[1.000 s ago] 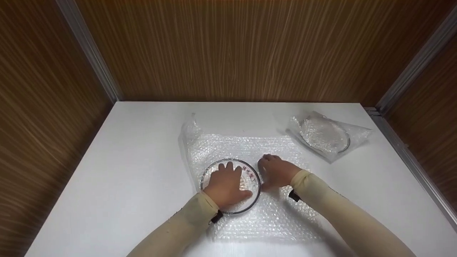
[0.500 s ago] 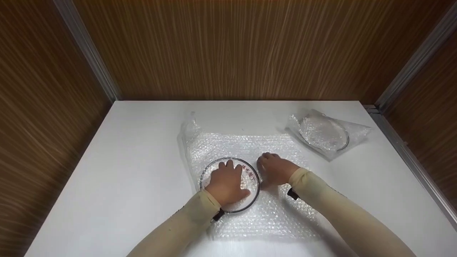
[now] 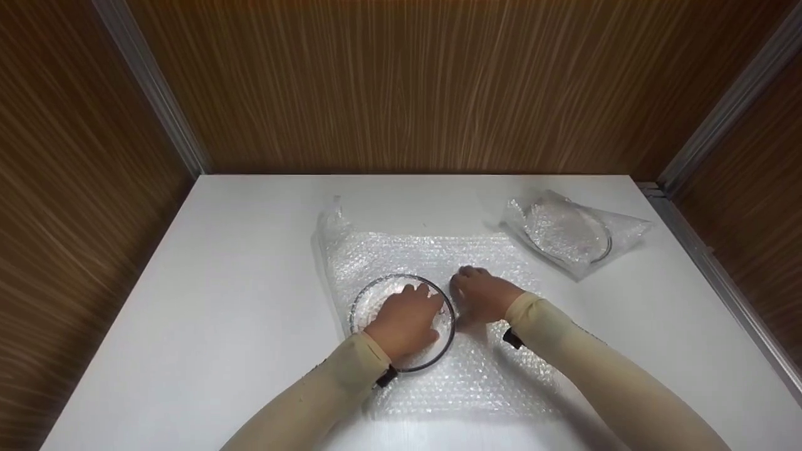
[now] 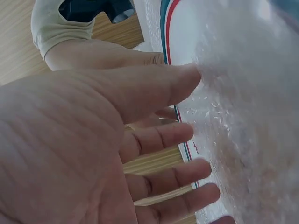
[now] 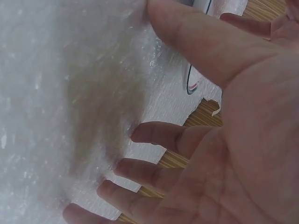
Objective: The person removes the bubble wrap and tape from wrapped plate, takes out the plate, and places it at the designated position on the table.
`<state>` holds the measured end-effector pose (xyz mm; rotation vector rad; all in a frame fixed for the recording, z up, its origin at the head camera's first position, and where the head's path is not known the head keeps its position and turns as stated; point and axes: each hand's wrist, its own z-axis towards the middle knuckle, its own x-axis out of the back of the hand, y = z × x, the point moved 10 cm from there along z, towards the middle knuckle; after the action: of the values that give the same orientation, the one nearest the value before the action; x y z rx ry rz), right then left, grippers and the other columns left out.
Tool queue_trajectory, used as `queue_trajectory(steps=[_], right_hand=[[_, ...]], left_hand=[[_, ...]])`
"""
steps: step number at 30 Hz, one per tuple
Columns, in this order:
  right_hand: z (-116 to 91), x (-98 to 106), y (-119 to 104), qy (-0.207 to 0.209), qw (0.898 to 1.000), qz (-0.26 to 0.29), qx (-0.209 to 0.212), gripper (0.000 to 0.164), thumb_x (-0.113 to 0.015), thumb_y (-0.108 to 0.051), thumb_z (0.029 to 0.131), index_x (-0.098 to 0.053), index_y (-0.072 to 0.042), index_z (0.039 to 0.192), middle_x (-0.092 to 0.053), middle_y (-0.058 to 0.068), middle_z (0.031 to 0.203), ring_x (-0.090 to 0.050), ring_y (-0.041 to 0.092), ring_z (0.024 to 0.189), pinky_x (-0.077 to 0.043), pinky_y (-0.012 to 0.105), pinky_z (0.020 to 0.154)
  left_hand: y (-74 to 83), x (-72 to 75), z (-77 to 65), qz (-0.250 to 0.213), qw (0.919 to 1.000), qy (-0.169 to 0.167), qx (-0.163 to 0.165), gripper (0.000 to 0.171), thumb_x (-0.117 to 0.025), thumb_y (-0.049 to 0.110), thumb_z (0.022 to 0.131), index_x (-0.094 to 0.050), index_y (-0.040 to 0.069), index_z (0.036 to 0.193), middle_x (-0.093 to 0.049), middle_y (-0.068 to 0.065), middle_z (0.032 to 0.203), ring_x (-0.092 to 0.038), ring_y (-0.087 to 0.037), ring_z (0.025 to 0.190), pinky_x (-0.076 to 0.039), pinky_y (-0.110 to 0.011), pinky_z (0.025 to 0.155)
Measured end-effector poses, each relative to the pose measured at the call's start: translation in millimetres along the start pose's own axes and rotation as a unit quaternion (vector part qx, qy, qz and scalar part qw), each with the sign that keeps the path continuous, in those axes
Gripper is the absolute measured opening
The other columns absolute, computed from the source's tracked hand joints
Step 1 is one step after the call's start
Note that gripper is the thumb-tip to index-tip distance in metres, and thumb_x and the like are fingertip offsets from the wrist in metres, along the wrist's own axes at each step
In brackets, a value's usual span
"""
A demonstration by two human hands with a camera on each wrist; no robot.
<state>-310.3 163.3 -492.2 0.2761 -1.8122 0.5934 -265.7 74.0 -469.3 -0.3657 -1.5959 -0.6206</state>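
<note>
A round white plate (image 3: 445, 335) with a dark rim lies on a sheet of bubble wrap (image 3: 463, 388) at the middle front of the white table. In the left wrist view, the plate's edge (image 4: 169, 42) shows green and red bands, and cloudy bubble wrap (image 4: 247, 116) lies over its face. My left hand (image 3: 406, 321) rests on the wrapped plate with fingers spread, their tips on the film. Just right of the plate, my right hand (image 3: 482, 296) touches the bubble wrap. Its fingers look extended and slightly bent in the right wrist view, fingertips against the film (image 5: 103, 93).
Toward the back right of the table (image 3: 238, 282) lies another round plate (image 3: 564, 233) in a bubble wrap packet. A folded corner of wrap (image 3: 335, 219) stands up at the sheet's back left. Wood-grain panels (image 3: 407, 88) enclose the back and sides.
My left hand has slid a little to the right over the plate, and its fingers now cover most of the red characters near the rim. The right hand stays in place.
</note>
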Motion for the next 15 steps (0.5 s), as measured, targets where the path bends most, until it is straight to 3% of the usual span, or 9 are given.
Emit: queue_trajectory(steps=[10, 15], right_hand=[[-1.0, 1.3, -1.3, 0.017, 1.0, 0.005, 0.01, 0.05, -0.089, -0.029, 0.066, -0.061, -0.006, 0.1, -0.057, 0.027, 0.131, -0.051, 0.053, 0.127, -0.051, 0.06, 0.099], [-1.6, 1.6, -1.2, 0.019, 1.0, 0.006, 0.01, 0.049, -0.089, -0.029, 0.066, -0.061, -0.007, 0.1, -0.056, 0.027, 0.132, -0.051, 0.053, 0.127, -0.05, 0.059, 0.1]], left_hand=[[10.8, 2.4, 8.2, 0.053, 0.998, 0.018, -0.03, 0.013, -0.074, 0.015, 0.086, -0.074, 0.011, 0.099, -0.071, -0.006, 0.095, -0.067, -0.026, 0.086, -0.056, -0.039, 0.068], [11.3, 2.4, 10.1, 0.065, 0.9972, 0.017, -0.033, 0.001, -0.071, 0.012, 0.088, -0.07, 0.012, 0.087, -0.071, -0.004, 0.082, -0.069, -0.024, 0.078, -0.056, -0.039, 0.066]])
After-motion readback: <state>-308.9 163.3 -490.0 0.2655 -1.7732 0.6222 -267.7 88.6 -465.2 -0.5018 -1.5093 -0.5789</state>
